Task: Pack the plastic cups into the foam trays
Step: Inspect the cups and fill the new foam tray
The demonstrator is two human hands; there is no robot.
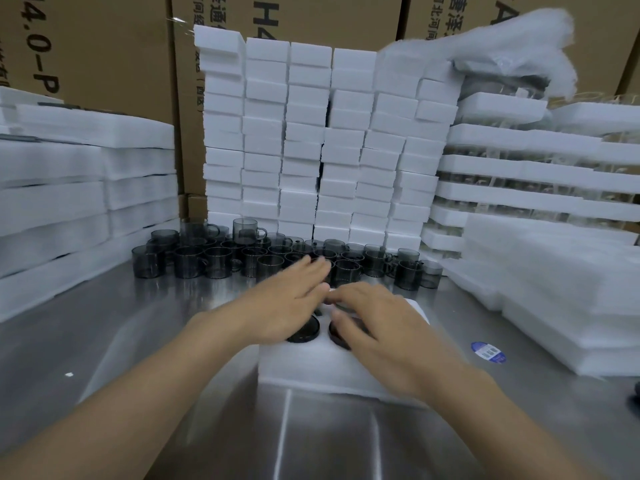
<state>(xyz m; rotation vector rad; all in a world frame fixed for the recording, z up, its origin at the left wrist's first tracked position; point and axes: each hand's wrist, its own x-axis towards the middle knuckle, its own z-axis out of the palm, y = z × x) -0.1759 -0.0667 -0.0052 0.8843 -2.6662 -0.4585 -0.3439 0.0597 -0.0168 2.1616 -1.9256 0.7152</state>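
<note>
A white foam tray (311, 362) lies on the steel table in front of me. Two dark smoky cups sit in its near holes, one on the left (306, 329) and one on the right (337, 336); the far holes are hidden by my hands. My left hand (287, 299) hovers flat over the tray's left side, fingers straight and reaching toward the loose cups (214, 261) crowded behind the tray. My right hand (377, 323) lies over the tray's right side with relaxed fingers. Both hands are motion-blurred and hold nothing that I can see.
Behind the cups rises a wall of stacked white foam blocks (311, 143). Foam sheets (69, 188) are piled on the left, packed foam trays (519, 174) and more foam on the right. Cardboard boxes (104, 46) stand at the back. A blue sticker (488, 352) lies on the table.
</note>
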